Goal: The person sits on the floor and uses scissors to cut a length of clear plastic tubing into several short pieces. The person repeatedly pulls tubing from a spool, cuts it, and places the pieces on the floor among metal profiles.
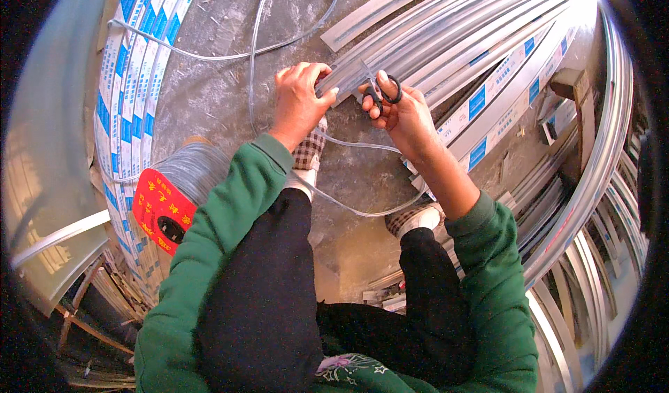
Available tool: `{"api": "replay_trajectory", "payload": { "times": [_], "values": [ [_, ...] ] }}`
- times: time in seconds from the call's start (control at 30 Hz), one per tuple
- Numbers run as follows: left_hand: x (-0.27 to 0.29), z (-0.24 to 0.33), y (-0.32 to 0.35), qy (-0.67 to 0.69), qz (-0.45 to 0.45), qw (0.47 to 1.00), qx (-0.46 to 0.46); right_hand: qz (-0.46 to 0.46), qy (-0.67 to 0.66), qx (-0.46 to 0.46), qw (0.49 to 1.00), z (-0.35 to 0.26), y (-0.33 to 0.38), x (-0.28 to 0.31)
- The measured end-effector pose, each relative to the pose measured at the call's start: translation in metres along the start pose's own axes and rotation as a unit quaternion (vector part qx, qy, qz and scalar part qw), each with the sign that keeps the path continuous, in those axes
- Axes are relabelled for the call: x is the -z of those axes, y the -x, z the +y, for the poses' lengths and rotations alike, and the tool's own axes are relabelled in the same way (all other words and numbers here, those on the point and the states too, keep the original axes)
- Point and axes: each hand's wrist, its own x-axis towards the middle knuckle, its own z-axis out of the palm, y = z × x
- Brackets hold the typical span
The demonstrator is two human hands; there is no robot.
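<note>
Black-handled metal scissors [378, 98] sit in my right hand [404, 114], fingers curled round them, near the long silvery strips' [446, 37] near ends; my left hand [300, 100] half-curls there, contents hidden.

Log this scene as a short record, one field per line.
Left hand: fingers curled, near the strip bundle; grip unclear
Right hand: holding black-handled scissors
Strip bundle: long, pale, lying ahead and to the right
Cord: translucent, loosely looped
Spool: red end face, beside the left forearm
</note>
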Motion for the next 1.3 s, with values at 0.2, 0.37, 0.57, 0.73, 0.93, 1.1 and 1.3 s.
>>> {"api": "replay_trajectory", "payload": {
  "times": [0.2,0.37,0.57,0.73,0.93,1.1,1.3],
  "values": [
    [0.0,0.0,0.0,0.006,-0.002,1.0,0.005,0.0,-0.021,-0.006,1.0,-0.001,-0.009,-0.004],
    [0.0,-0.001,0.0,0.011,-0.018,1.0,0.011,-0.004,-0.024,-0.009,1.0,0.005,-0.015,-0.001],
    [0.0,-0.001,0.0,0.003,-0.013,1.0,0.008,-0.013,-0.023,-0.013,1.0,-0.003,-0.012,-0.003],
    [0.001,0.0,-0.001,0.009,-0.019,1.0,0.015,-0.009,-0.017,0.01,1.0,0.003,-0.013,-0.002],
    [0.0,0.0,0.0,0.007,0.008,1.0,-0.006,0.058,-0.03,0.133,0.989,-0.039,-0.052,0.055],
    [-0.001,-0.001,-0.001,0.014,-0.006,1.0,0.01,0.034,-0.127,0.248,0.96,-0.149,-0.067,0.115],
    [-0.002,-0.003,-0.001,0.009,-0.007,1.0,0.005,-0.044,-0.033,0.036,0.998,-0.039,-0.016,0.047]
  ]
}}
